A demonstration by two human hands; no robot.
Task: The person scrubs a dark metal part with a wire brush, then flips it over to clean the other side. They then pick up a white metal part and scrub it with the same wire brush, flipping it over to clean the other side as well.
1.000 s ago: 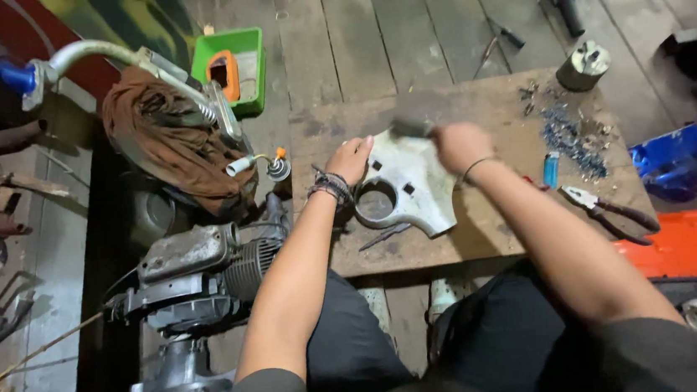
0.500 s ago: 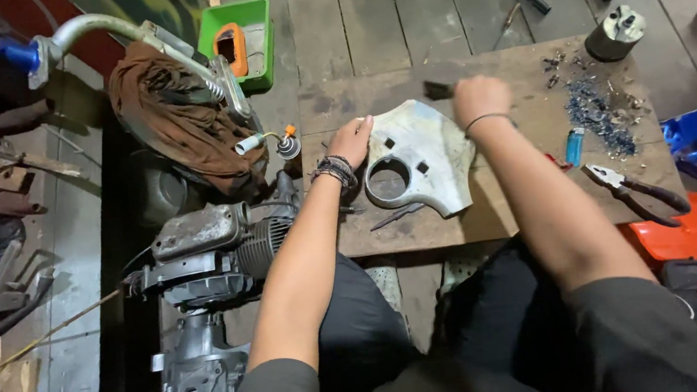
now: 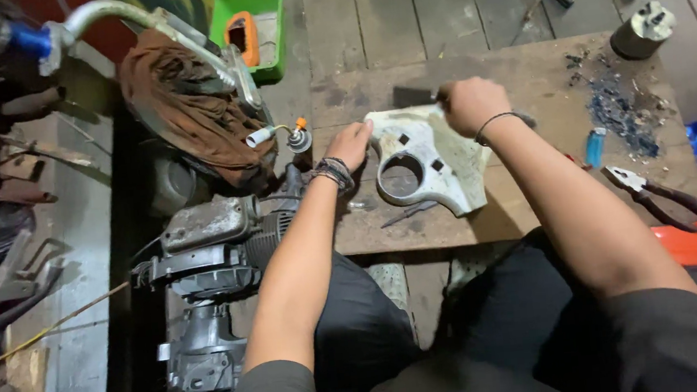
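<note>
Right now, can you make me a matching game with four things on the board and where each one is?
Things:
1. lighter
2. pliers
3. metal plate
4. metal cylinder

Places or states:
A. at the board's far right corner
B. under both hands, with a round hole in it
C. small and blue, lying beside the pile of shavings
D. near the board's right edge, close to the orange case

Pairs: 1-C, 2-D, 3-B, 4-A
</note>
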